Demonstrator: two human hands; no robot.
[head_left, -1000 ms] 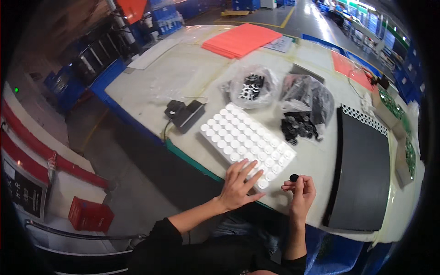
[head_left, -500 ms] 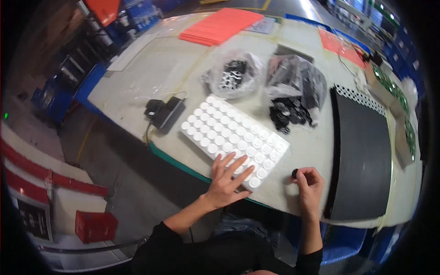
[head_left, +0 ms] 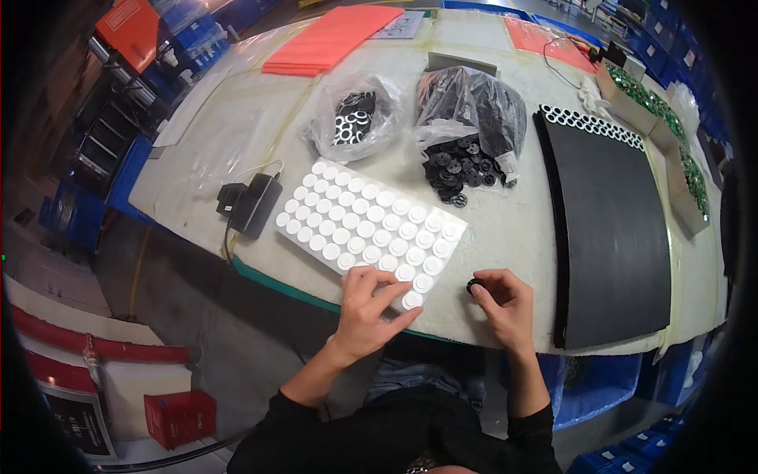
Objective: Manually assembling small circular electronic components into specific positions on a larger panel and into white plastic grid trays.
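1. Landmark: white sheet of round pads [head_left: 369,227], lying flat on the pale table [head_left: 521,229]. Left of the sheet, touching its left edge: black power adapter [head_left: 251,204] with cord.
2. Left hand [head_left: 369,306] at the sheet's near corner, fingers spread and flat, pressing down the corner pads; grips nothing.
3. Right hand [head_left: 505,304] just right of that corner, thumb and fingertips pinched on a small black ring part [head_left: 473,285], held low over the table.
4. Ring likely light, rubbery, easy to fumble; best pinched at its rim. Sheet looks thin and flexible; hold it flat by an edge.
5. Behind the sheet: two clear bags of black parts [head_left: 474,103], loose pieces [head_left: 458,167] spilled.
6. Far right of the sheet: large black panel [head_left: 612,229].
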